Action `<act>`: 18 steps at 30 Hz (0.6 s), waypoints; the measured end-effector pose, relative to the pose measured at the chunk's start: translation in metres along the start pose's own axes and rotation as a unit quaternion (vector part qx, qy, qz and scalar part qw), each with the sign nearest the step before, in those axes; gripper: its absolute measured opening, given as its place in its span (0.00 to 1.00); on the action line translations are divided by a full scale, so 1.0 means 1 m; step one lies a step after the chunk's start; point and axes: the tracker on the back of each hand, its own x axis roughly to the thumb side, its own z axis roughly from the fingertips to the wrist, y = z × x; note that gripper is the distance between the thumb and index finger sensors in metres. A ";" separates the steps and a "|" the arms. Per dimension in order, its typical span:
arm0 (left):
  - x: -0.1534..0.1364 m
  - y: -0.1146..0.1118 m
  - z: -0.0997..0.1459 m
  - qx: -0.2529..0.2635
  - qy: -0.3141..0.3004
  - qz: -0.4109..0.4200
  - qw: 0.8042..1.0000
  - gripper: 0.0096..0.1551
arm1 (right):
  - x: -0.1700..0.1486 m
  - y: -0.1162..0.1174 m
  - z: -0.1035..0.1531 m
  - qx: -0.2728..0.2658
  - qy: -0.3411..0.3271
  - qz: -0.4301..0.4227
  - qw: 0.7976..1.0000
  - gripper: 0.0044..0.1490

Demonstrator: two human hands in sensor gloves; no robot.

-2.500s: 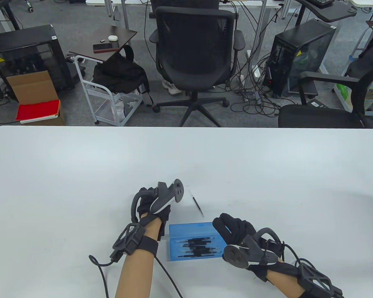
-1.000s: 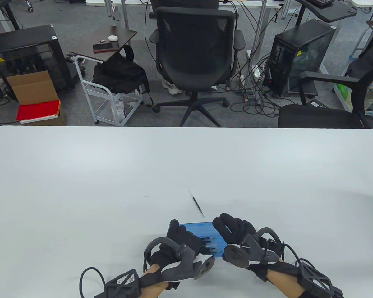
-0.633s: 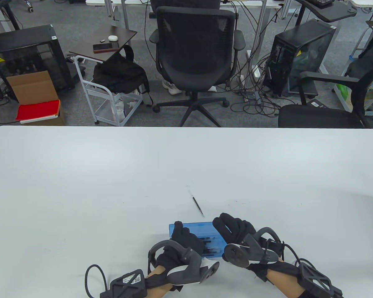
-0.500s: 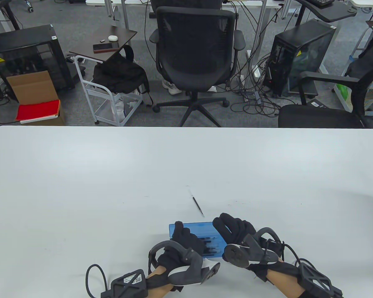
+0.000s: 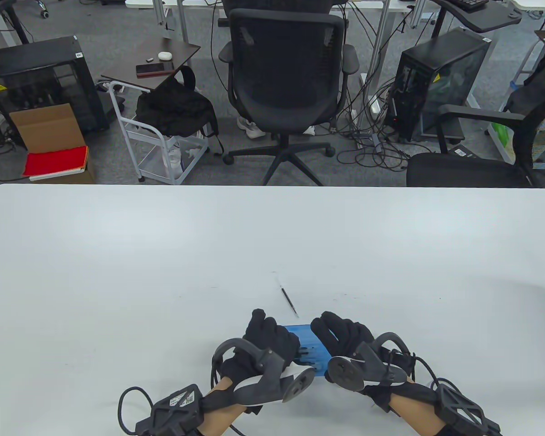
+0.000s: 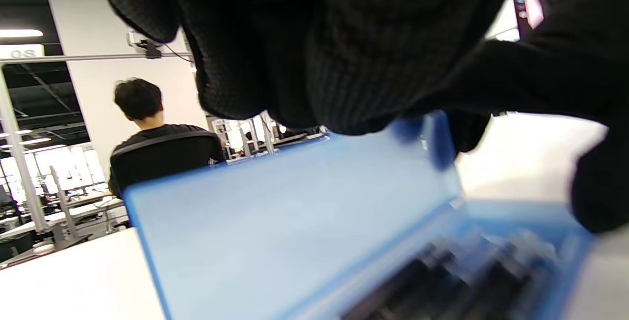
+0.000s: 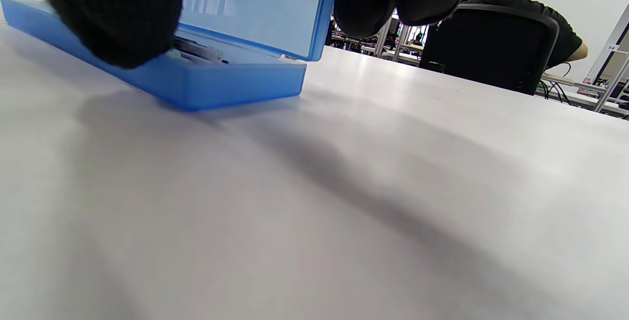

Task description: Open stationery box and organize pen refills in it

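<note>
White table [image 5: 163,254]; stationery box [image 5: 306,347] between hands.

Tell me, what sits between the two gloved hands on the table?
The blue stationery box, seen in the table view. The left hand and right hand hold its two ends. Its lid stands raised, with dark pen refills inside.

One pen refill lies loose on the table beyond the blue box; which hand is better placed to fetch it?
Probably the right hand: the left hand holds the translucent blue plastic box lid up, while the right merely steadies its end, near the thin black refill.
</note>
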 end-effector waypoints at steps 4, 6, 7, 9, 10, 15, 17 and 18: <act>-0.030 0.006 -0.015 0.000 0.041 0.006 0.999 0.23 | 0.000 0.000 0.000 0.000 -0.001 -0.004 1.000 0.75; -0.044 0.005 -0.022 -0.002 0.058 0.001 0.998 0.23 | 0.000 0.000 0.000 0.000 -0.001 -0.003 1.000 0.75; -0.052 0.003 -0.025 -0.006 0.065 -0.006 0.998 0.23 | 0.000 0.000 0.000 0.000 -0.001 -0.003 1.000 0.75; -0.063 -0.002 -0.030 -0.016 0.081 -0.006 0.997 0.23 | 0.000 0.000 0.000 0.000 -0.001 -0.004 1.000 0.75; -0.068 -0.006 -0.033 -0.022 0.088 -0.004 0.996 0.23 | -0.001 0.000 0.000 0.000 -0.001 -0.005 1.000 0.75; -0.084 -0.026 -0.049 -0.056 0.107 0.020 0.992 0.25 | -0.001 0.000 0.000 0.000 -0.001 -0.004 1.000 0.75; -0.086 -0.035 -0.056 -0.069 0.109 0.032 0.991 0.27 | -0.001 0.000 0.000 0.000 -0.001 -0.004 1.000 0.75; -0.087 -0.040 -0.060 -0.079 0.109 0.034 0.990 0.28 | -0.001 0.000 0.000 0.000 -0.001 -0.004 1.000 0.75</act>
